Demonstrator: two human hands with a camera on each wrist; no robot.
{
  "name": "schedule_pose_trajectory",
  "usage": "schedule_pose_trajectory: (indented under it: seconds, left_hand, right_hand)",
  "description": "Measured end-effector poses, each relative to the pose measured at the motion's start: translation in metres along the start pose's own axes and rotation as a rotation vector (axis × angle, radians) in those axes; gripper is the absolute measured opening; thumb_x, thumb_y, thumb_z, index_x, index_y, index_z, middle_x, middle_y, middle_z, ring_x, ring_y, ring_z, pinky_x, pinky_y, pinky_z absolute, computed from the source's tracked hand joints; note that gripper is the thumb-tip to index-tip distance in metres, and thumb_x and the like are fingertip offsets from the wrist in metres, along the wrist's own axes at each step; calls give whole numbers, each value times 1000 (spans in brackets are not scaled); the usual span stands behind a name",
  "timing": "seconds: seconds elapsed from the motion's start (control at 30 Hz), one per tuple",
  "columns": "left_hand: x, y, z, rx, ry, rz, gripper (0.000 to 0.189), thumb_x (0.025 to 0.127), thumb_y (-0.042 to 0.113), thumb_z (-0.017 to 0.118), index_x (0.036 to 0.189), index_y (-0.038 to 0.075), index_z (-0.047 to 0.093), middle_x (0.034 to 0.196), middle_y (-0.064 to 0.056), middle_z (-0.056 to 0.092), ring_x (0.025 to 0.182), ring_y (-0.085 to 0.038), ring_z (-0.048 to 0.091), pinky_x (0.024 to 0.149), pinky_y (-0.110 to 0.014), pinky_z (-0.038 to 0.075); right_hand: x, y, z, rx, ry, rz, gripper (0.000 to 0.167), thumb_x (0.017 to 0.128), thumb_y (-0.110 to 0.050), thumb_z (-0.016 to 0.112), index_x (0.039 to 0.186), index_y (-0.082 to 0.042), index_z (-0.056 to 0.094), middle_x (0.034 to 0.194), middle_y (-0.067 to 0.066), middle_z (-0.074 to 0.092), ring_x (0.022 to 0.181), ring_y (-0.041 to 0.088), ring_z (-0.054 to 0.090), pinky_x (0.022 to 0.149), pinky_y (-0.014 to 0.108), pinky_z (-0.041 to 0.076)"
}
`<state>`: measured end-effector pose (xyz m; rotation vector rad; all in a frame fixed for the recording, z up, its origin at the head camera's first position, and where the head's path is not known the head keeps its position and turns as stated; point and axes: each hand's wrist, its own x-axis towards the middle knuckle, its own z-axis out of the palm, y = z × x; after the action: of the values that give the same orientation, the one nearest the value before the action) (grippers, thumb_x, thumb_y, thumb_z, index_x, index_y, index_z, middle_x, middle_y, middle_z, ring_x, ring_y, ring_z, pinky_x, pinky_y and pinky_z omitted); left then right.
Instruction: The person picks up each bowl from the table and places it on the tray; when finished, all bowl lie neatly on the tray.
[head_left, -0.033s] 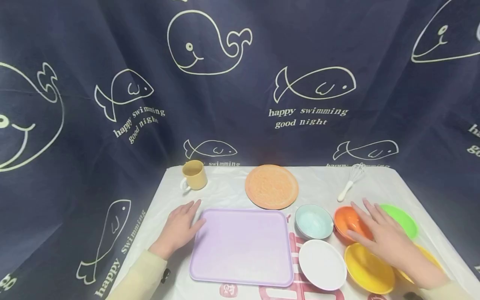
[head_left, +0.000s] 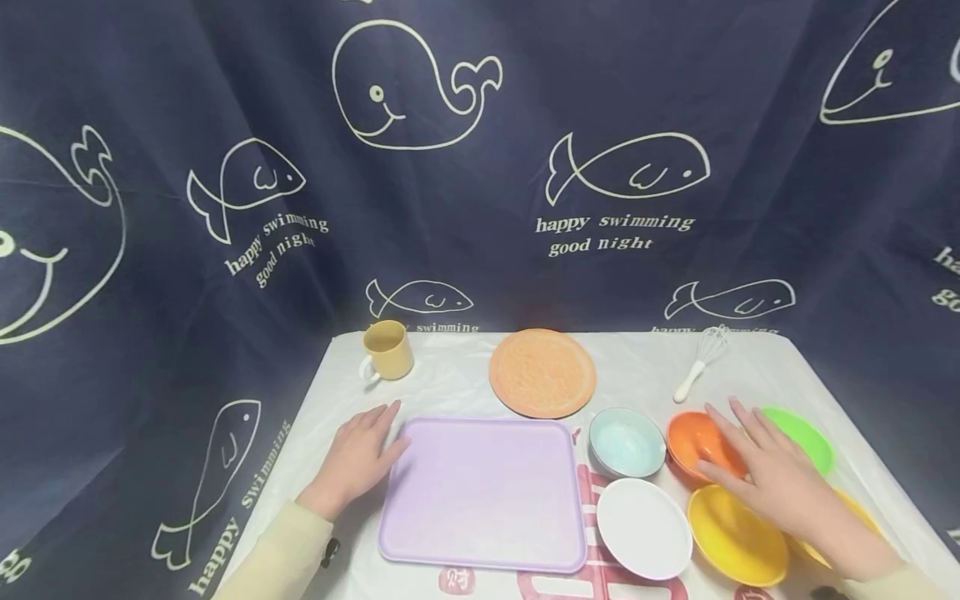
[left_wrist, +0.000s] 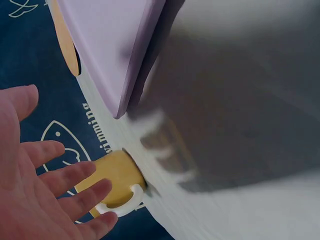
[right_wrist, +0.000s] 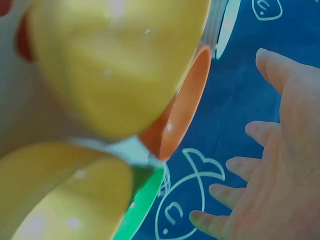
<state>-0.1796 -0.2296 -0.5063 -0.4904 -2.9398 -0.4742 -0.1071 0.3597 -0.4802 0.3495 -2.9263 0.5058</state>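
My left hand (head_left: 357, 452) hovers with spread fingers at the left edge of the purple tray (head_left: 483, 496), holding nothing. Past its fingertips stands a yellow mug (head_left: 390, 352) with a white handle, also seen behind the fingers in the left wrist view. Over the bowls on the right, my right hand (head_left: 780, 479) is spread out with an empty palm. It overlaps the orange bowl (head_left: 693, 437) and partly hides a yellow bowl (head_left: 735, 537), a second yellow bowl (head_left: 855, 510) and the green bowl (head_left: 806, 437). In the right wrist view its fingers are extended apart from the bowls.
A pale blue bowl (head_left: 627, 443) and a white bowl (head_left: 645, 529) sit right of the tray. Behind the tray lies a round orange board (head_left: 542, 373). A white-handled whisk (head_left: 699, 367) rests at the back right. A dark blue fish-print curtain (head_left: 480, 200) hangs behind the table.
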Motion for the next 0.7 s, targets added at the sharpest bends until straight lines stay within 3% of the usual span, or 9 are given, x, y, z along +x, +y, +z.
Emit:
schedule_pose_trajectory:
  seconds: [0.2,0.3,0.4,0.47,0.57,0.7]
  left_hand:
    - [-10,-4,2,-35,-31,-43,57,102,30,69,149,0,54,129,-24,67,117,-44,65,101,-61,50]
    - [-15,-6,5,-58,-67,-80,56,101,30,70,146,-1,57,108,-15,73,99,-33,70,95,-55,56]
    - [-19,-7,8,-67,-104,-112,55,102,31,69,144,-2,58,81,2,64,75,-17,62,85,-48,58]
    - [-23,-7,9,-72,-122,-126,54,102,30,69,144,-3,58,72,7,56,69,-12,55,83,-47,57]
    - [-29,-7,12,-93,-131,-145,53,101,28,70,142,-4,59,74,6,61,72,-16,62,87,-50,58]
    - [-37,-5,16,-120,-144,-175,50,101,27,70,138,-5,62,87,-3,73,87,-25,71,93,-53,57]
  right_hand:
    - [-25,20,-5,-20,4,41,93,96,-46,73,167,-13,23,167,33,14,151,59,6,117,71,-12]
    - [-41,35,-3,-35,8,92,95,98,-47,71,168,-11,18,169,32,6,152,57,-3,116,69,-16]
    - [-55,50,0,-44,-2,157,101,98,-48,70,167,-7,10,167,35,0,149,60,-8,113,72,-18]
    - [-64,61,1,-39,-17,186,103,98,-48,71,165,-1,8,164,40,1,147,63,-7,113,71,-19]
    - [-75,74,3,-31,-82,248,109,99,-54,67,162,6,2,158,47,-2,143,68,-7,111,73,-18]
    - [-89,89,6,-21,-174,335,114,99,-61,61,157,14,-3,154,51,-5,137,73,1,103,87,4]
